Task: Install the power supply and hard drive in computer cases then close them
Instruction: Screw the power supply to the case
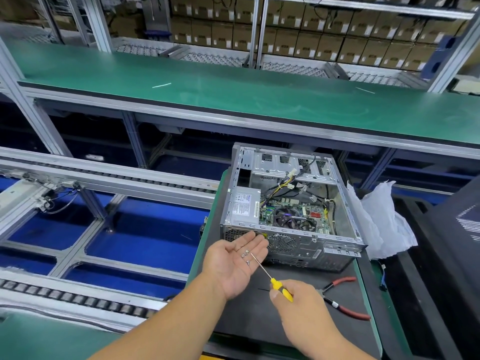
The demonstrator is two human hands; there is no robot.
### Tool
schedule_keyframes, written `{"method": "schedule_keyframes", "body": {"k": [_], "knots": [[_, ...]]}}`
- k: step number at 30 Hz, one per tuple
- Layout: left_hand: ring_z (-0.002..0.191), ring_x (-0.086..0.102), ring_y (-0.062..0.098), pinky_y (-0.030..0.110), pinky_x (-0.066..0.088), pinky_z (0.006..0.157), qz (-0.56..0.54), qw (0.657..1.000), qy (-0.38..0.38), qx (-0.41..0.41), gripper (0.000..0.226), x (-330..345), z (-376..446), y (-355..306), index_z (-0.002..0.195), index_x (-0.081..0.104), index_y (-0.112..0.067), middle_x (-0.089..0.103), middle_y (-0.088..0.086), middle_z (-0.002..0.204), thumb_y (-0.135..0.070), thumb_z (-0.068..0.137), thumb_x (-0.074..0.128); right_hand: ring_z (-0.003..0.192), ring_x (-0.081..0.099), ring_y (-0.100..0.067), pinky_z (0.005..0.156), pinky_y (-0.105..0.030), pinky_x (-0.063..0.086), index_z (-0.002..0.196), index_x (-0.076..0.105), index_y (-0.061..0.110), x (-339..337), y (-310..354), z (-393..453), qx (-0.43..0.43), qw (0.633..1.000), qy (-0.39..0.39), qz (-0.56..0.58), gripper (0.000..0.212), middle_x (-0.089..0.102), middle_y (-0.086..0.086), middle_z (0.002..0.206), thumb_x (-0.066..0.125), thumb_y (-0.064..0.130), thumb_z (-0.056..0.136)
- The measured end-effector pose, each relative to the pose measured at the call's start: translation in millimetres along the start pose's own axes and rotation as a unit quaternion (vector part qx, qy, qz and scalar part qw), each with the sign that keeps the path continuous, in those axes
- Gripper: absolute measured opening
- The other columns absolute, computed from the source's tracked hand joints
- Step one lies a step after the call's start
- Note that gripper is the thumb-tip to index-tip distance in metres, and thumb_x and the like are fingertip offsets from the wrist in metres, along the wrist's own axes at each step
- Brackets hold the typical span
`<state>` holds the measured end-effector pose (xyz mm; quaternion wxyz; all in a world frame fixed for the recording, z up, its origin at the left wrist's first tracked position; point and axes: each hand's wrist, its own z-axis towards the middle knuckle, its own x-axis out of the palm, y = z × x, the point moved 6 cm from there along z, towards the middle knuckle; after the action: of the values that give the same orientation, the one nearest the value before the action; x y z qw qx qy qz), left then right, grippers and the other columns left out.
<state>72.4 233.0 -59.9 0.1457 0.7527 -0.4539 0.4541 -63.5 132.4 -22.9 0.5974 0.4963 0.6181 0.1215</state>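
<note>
Nearest, right hand (293,297) fingers wrapped round the yellow-handled screwdriver with thin metal shaft (270,278), tip reaching over to the left palm; left hand (235,263) flat, palm up, fingers released, a few small silver screws (245,255) lying loose on it, nothing pinched. Red-handled pliers (342,298) lie on the dark mat of the worktop (249,315) just right of the right hand. Beyond the hands the open grey metal computer case (291,216) sits on its side on the mat, side panel off, rear fan grille facing the person. Silver box power supply with white label (244,205) already sits in the near-left corner of the case, beside the green motherboard with black fan (291,219); its yellow-black cable bundle (280,185) hangs loose, connectors not visibly plugged. Judgement: power supply placed, screws likely about to go in at the rear; drive bay cage (285,165) at far end looks empty, hard drive not in view, case not closed, so most of the task left. Crumpled white plastic bag (381,219) right of case. Farther, green conveyor belt (233,92), then stacked brown cartons (311,32). PSU label print and carton stickers too small to read, no brand legible
</note>
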Motion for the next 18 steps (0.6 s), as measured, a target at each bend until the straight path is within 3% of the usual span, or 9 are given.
{"method": "schedule_keyframes", "body": {"k": [5, 7, 9, 12, 14, 18], "knots": [[0.111, 0.068, 0.047, 0.056, 0.052, 0.096, 0.031, 0.999, 0.013, -0.002, 0.050, 5, -5, 3, 0.126, 0.060, 0.013, 0.065, 0.034, 0.124, -0.007, 0.087, 0.034, 0.053, 0.037, -0.009, 0.055, -0.031, 0.032, 0.062, 0.051, 0.033, -2, 4, -2, -0.003, 1.000, -0.006, -0.006, 0.036, 0.046, 0.013, 0.051, 0.060, 0.032, 0.096], [0.111, 0.069, 0.045, 0.054, 0.052, 0.096, 0.058, 0.998, 0.015, 0.002, 0.051, 7, -7, 2, 0.124, 0.061, 0.012, 0.066, 0.033, 0.124, -0.005, 0.082, 0.038, 0.051, 0.035, -0.009, 0.053, -0.030, 0.028, 0.062, 0.049, 0.031, -3, 5, -2, -0.005, 1.000, -0.012, 0.000, 0.036, 0.044, 0.012, 0.052, 0.060, 0.031, 0.096], [0.105, 0.072, 0.042, 0.051, 0.054, 0.096, 0.108, 0.994, 0.002, 0.005, 0.043, 5, -8, 2, 0.122, 0.063, 0.011, 0.069, 0.030, 0.120, -0.002, 0.090, 0.038, 0.050, 0.033, -0.009, 0.052, -0.029, 0.027, 0.066, 0.047, 0.022, -5, 6, -2, -0.008, 1.000, -0.016, 0.011, 0.033, 0.042, 0.009, 0.052, 0.060, 0.030, 0.096], [0.082, 0.073, 0.029, 0.036, 0.059, 0.075, 0.204, 0.979, -0.023, 0.016, 0.031, 2, -11, 2, 0.114, 0.071, 0.006, 0.074, 0.021, 0.102, -0.005, 0.096, 0.049, 0.049, 0.033, -0.009, 0.053, -0.031, 0.029, 0.073, 0.047, 0.012, -6, 5, -2, -0.004, 1.000, -0.017, 0.023, 0.032, 0.040, 0.008, 0.052, 0.060, 0.030, 0.096], [0.072, 0.069, 0.021, 0.027, 0.054, 0.060, 0.240, 0.970, -0.028, 0.021, 0.024, 1, -13, 2, 0.108, 0.075, 0.004, 0.073, 0.017, 0.093, -0.006, 0.095, 0.057, 0.049, 0.036, -0.010, 0.052, -0.030, 0.031, 0.075, 0.049, 0.011, -6, 4, -2, -0.004, 1.000, -0.018, 0.022, 0.031, 0.041, 0.008, 0.053, 0.059, 0.031, 0.096], [0.062, 0.061, 0.014, 0.022, 0.047, 0.052, 0.261, 0.964, -0.037, 0.048, 0.019, -3, -12, 0, 0.107, 0.074, 0.003, 0.069, 0.012, 0.081, -0.003, 0.098, 0.058, 0.046, 0.037, -0.009, 0.046, -0.023, 0.032, 0.072, 0.050, 0.016, -8, 1, -2, 0.001, 0.999, -0.023, 0.029, 0.029, 0.043, 0.008, 0.052, 0.059, 0.030, 0.096]]}}
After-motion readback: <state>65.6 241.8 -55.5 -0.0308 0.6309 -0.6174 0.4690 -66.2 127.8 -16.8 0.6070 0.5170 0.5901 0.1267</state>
